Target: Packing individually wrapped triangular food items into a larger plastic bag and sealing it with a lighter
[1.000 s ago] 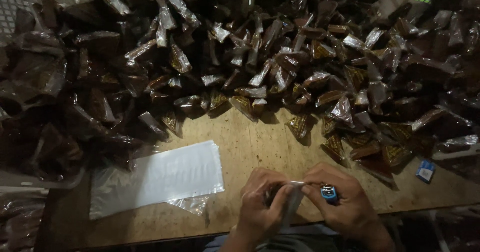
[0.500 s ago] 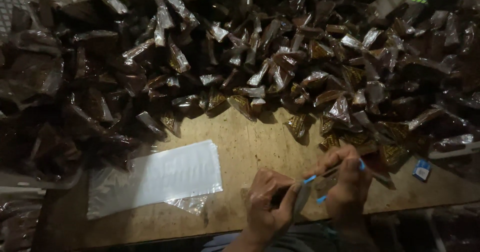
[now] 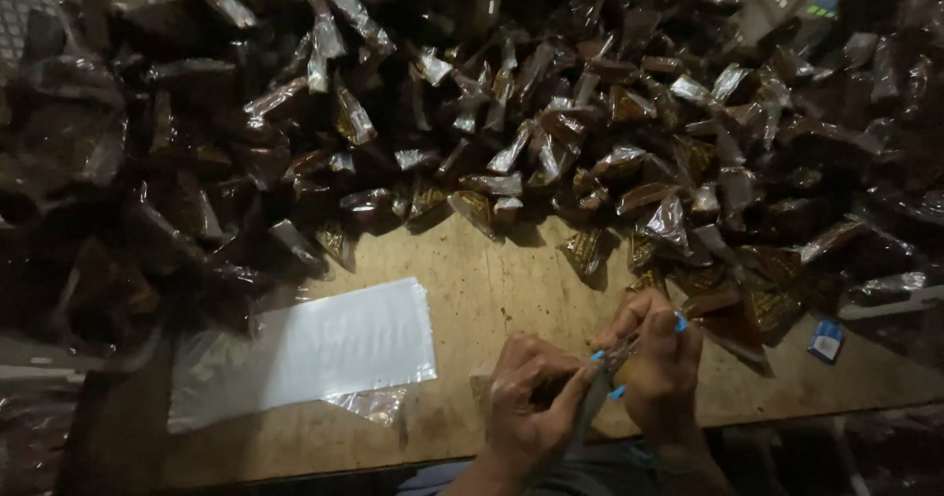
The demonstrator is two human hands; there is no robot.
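Both hands now sit closer together at six o'clock on the wooden worktop, my left hand pinching a small clear plastic packet while my right hand, pulled back in from its outward draw, grips its upper end, seemingly working its closure.

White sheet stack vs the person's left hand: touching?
Apart. Head view shows bare wooden table between the white sheet stack and the left hand.
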